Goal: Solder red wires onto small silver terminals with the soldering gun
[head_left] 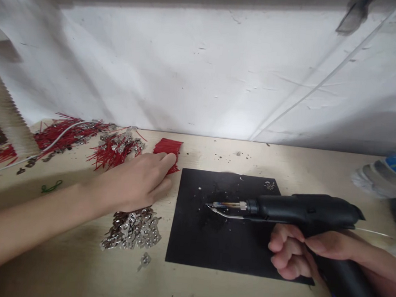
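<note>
My left hand [144,176] rests over a neat stack of short red wires [168,146]. Its fingers are curled together, and what the fingertips hold, if anything, is hidden. My right hand [299,252] is wrapped round the handle of a black soldering gun [303,208]. The gun's metal tip, with a thin feed tube beneath it, points left above a black mat [190,244]. Below my left hand lies a heap of small silver metal tabs [136,230]. One loose tab [145,259] sits apart, nearer the front.
Red wires with metal tabs on their ends lie in a pile [117,149] beyond my left forearm, with a larger pile [65,133] further left. A green tie [51,186] lies nearby. Solder bits [269,185] dot the mat. A blue-labelled container [388,170] stands right; a white wall rises behind.
</note>
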`<state>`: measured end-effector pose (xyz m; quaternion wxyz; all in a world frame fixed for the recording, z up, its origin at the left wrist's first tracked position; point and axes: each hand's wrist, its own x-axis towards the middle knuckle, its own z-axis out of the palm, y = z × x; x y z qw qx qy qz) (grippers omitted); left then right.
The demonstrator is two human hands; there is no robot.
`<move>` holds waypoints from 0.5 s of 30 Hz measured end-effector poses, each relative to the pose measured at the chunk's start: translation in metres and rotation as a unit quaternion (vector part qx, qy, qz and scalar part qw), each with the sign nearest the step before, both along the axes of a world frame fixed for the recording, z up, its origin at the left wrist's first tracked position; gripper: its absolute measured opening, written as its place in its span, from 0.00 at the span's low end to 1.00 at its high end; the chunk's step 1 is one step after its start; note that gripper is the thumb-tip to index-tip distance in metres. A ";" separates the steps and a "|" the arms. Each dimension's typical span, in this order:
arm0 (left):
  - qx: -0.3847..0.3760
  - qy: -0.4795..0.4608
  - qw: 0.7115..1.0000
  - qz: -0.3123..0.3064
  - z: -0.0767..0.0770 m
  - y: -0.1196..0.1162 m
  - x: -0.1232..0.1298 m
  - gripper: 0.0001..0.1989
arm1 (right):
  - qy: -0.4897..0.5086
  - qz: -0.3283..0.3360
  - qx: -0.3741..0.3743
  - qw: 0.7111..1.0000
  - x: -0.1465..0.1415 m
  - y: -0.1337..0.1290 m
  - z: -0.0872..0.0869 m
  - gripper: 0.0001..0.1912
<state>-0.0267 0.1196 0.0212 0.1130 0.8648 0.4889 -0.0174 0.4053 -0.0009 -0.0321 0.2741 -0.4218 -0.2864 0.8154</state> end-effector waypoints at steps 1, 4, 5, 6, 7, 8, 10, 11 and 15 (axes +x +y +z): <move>0.000 -0.012 1.000 0.007 0.002 0.001 -0.002 0.11 | 0.000 0.000 0.000 1.000 0.000 0.000 -0.001 0.20; 0.001 -0.046 0.998 0.035 0.011 0.001 -0.005 0.11 | -0.002 -0.009 -0.003 1.000 -0.001 0.000 0.002 0.20; 0.001 -0.055 0.998 0.044 0.014 0.001 -0.004 0.11 | -0.005 -0.012 -0.005 1.000 -0.003 -0.001 0.004 0.19; 0.000 -0.062 0.997 0.051 0.017 0.000 -0.002 0.11 | -0.006 -0.015 -0.007 1.000 -0.005 -0.001 0.008 0.20; -0.002 -0.066 0.996 0.057 0.019 -0.001 0.000 0.11 | -0.006 -0.019 -0.009 1.000 -0.007 -0.002 0.012 0.20; -0.004 -0.067 0.996 0.062 0.021 -0.001 0.004 0.12 | -0.005 -0.023 -0.009 1.000 -0.009 -0.002 0.017 0.22; -0.010 -0.061 0.996 0.067 0.023 -0.003 0.014 0.13 | 0.002 -0.041 -0.001 0.999 -0.015 -0.004 0.024 0.22; -0.013 -0.054 0.996 0.068 0.023 -0.003 0.021 0.12 | 0.006 -0.054 0.004 0.999 -0.017 -0.005 0.026 0.21; -0.015 -0.001 0.997 0.074 0.018 -0.003 0.048 0.09 | 0.015 -0.098 0.020 0.995 -0.015 -0.009 0.013 0.16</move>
